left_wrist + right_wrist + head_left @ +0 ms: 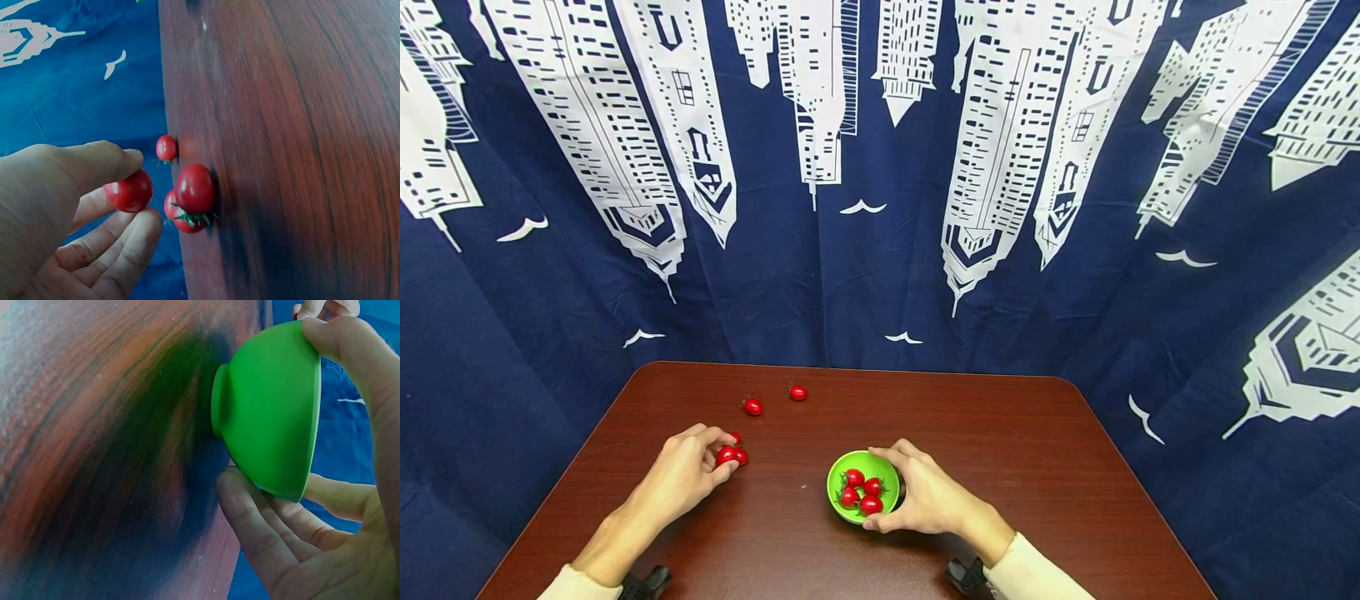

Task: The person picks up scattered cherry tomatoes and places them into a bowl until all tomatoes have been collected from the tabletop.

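My left hand (679, 473) pinches a red cherry tomato (130, 192) between thumb and fingertips, at the left of the table. Right beside it, two more cherry tomatoes lie close together, the nearer tomato (195, 189) overlapping the other in the left wrist view. My right hand (931, 497) grips a small green bowl (272, 406) from its right side, thumb at the near rim and fingers around the far side. Several cherry tomatoes (871, 505) with green stems lie inside the bowl, which is upright on the table.
Farther back on the brown wooden table (970, 417) lie two separate cherry tomatoes, one tomato (752, 407) to the left and another tomato (798, 392) nearer the back edge. A dark blue curtain (880, 283) with white building prints hangs behind the table.
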Demonstrator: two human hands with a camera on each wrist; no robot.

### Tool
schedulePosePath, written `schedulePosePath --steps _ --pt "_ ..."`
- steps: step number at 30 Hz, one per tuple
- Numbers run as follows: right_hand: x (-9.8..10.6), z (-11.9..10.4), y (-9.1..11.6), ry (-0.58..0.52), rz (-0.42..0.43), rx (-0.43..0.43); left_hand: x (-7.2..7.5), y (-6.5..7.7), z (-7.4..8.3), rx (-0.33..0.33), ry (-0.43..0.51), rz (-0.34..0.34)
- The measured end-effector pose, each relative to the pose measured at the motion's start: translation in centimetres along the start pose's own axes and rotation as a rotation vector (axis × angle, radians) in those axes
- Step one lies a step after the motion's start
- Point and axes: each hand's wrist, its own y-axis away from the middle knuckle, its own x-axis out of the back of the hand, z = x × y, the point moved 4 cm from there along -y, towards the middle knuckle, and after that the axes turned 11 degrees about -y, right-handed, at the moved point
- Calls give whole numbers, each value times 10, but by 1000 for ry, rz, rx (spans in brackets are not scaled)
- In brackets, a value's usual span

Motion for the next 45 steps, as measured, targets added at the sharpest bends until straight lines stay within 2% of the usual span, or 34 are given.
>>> schedulePosePath --steps 11,28,35,45 --pt "-1 0 -1 -5 -13 -11 -4 -9 20 -33 41 34" --pt "-1 2 -1 3 -8 -20 -17 -26 66 -116 143 -16" --pt "2 -2 -4 6 -3 -8 -22 -31 86 -215 190 -60" --pt "1 -3 -4 -8 -16 -8 -32 -30 115 -339 245 -149"
